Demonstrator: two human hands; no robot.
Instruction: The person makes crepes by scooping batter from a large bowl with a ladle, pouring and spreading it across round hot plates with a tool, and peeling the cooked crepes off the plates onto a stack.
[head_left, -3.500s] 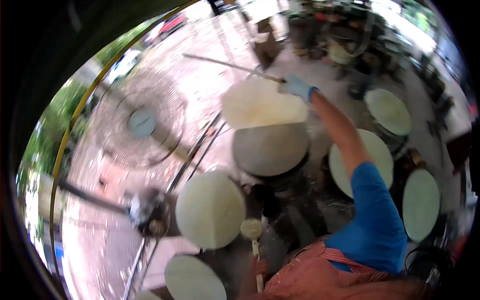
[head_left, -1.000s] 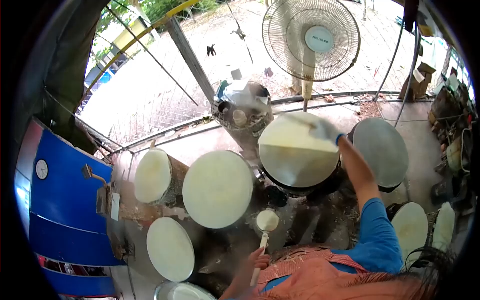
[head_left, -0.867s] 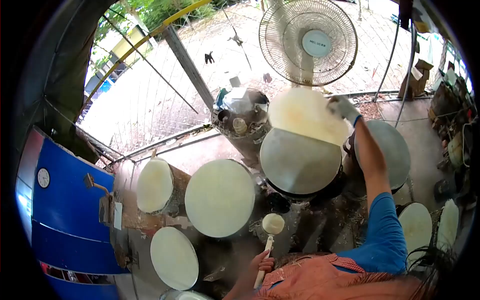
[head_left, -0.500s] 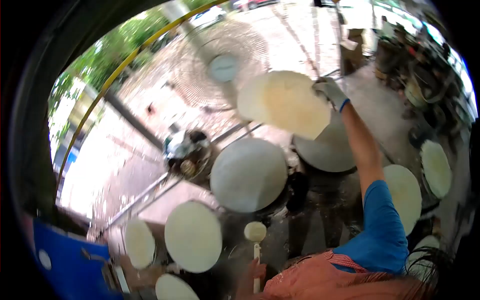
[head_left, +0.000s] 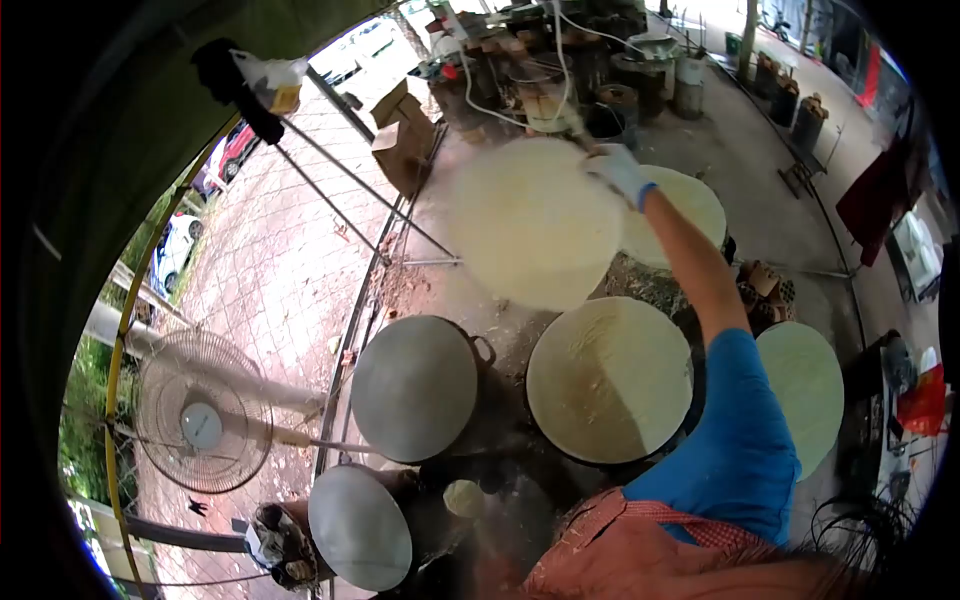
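My right hand (head_left: pixel 618 172), in a white glove with a blue cuff, grips the edge of a large round thin pancake (head_left: pixel 535 222). The pale sheet is blurred and held out in the air. Below it, a round griddle (head_left: pixel 570 390) carries a pale layer of batter, part of it in shadow. My left hand (head_left: pixel 492 568) is smeared at the bottom, closed around a ladle (head_left: pixel 464 498) whose round head looks pale with batter. Two grey griddles stand left of the ladle, one upper (head_left: pixel 415 390) and one lower (head_left: pixel 360 527).
More pale-covered griddles stand behind my right hand (head_left: pixel 685 215) and to the right of my arm (head_left: pixel 800 395). A fan (head_left: pixel 203 425) stands at left. Cardboard boxes (head_left: pixel 402 145), a bucket (head_left: pixel 605 123) and hoses lie farther back. Metal poles cross the upper left.
The view has swung to the right, bringing other griddles into sight. My right hand still holds the pancake out. My left hand and the ladle are now more blurred.
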